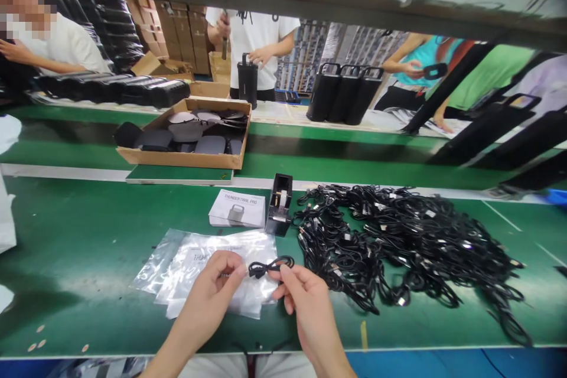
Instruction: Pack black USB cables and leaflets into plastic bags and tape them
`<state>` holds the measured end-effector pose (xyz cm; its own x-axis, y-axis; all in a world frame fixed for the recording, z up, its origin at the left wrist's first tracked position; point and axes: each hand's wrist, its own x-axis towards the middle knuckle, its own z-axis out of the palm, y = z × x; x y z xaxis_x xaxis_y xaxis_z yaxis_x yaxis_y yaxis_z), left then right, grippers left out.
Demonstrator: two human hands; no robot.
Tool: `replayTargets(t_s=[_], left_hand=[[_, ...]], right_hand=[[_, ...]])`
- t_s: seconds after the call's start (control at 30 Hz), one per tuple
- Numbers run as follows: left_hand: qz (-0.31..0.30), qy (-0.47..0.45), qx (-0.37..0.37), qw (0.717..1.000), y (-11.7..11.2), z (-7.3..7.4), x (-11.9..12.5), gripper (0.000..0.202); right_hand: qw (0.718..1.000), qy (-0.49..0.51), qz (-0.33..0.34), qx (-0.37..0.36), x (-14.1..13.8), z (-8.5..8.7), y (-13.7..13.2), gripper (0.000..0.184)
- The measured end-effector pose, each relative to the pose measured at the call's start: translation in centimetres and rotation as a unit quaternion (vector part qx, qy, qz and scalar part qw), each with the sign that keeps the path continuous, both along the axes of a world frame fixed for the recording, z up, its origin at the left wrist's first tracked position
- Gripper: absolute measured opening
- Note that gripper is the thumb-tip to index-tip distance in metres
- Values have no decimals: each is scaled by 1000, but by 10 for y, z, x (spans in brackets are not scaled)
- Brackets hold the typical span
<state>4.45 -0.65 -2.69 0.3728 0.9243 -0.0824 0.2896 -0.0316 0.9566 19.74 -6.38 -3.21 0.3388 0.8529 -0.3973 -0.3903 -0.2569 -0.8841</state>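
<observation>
— What does the person's left hand (217, 283) hold?

— It pinches one end of a small black cable (271, 264) between the thumb and the first finger. The other fingers are curled in.

— And the right hand (305, 295)?

— The right hand pinches the other end of the same cable in the same way. The cable hangs in a little loop between the two hands.

— Where is that cable?

— It is in front of the tape holder (280, 204), closer to the person, and it is held just above some clear bags (195, 266).

— Where do the bags lie?

— They lie flat on the green table (80, 236), in front of the tape holder and a bit to its left.

— What else is near the tape holder?

— A white box (238, 208) sits just to its left. A big heap of black cables (398, 242) spreads out to its right. Behind it and to the left is a cardboard box (177, 158) with dark flat pieces inside.

— Is anyone else there?

— Yes, other people stand far behind the tape holder, by some tall black cases (343, 91).
</observation>
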Motion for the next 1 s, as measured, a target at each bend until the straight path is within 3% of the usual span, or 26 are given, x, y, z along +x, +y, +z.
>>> replayTargets(t_s=[0.17, 0.37, 0.53, 0.6, 0.7, 0.8, 0.87, 0.93, 1.0], left_hand=[[-9, 12, -17, 1000, -6, 7, 1, 31], [19, 39, 16, 999, -8, 8, -1, 30], [49, 77, 70, 993, -16, 16, 1, 27], [47, 79, 84, 992, -18, 19, 1, 26], [27, 82, 106, 991, -19, 19, -2, 24], [41, 65, 137, 988, -17, 24, -6, 21], [80, 46, 154, 984, -14, 32, -10, 21], [124, 22, 167, 978, -9, 43, -15, 21], [156, -11, 176, 972, -4, 54, -20, 20]], right_hand=[[998, 13, -64, 16, -3, 1, 4, 38], [997, -31, 76, -13, -9, 5, 1, 45], [992, -85, 86, -16, -9, 13, 6, 45], [986, -97, 132, -20, -12, 15, 8, 42], [945, -212, 247, 4, -14, 22, 12, 36], [855, -393, 321, 110, -10, 42, 20, 34], [811, -433, 361, 156, -4, 62, 27, 38], [786, -434, 402, 178, -2, 84, 35, 40], [756, -463, 417, 201, -4, 105, 43, 30]])
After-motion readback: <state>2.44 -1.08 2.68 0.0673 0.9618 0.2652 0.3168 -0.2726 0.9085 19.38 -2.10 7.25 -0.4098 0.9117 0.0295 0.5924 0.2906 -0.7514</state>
